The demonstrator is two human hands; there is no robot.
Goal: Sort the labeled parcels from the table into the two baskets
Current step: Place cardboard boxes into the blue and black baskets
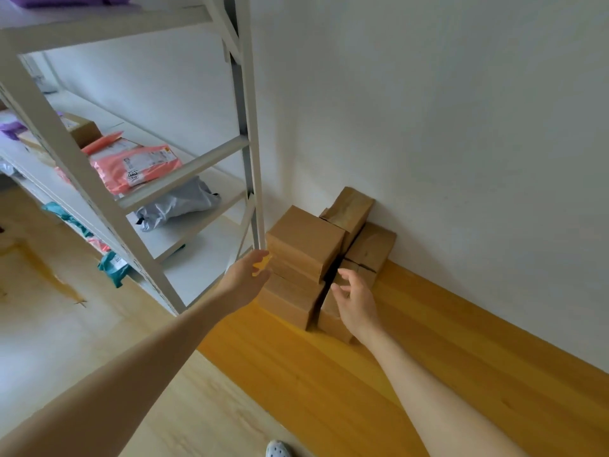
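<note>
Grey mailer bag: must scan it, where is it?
Head view, left of centre: the grey mailer bag lies on the white rack, one shelf below the pink mailer.

Brown boxes (304, 240), white rack (99, 192), pink mailer (138, 166), grey bag (179, 204), teal parcel (113, 267), amber floor (412, 341).

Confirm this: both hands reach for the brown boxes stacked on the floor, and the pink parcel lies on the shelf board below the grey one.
One thing is wrong: in the head view the pink parcel lies on the shelf board above the grey parcel, not below. The left hand and right hand do reach for the brown boxes on the floor.
</note>
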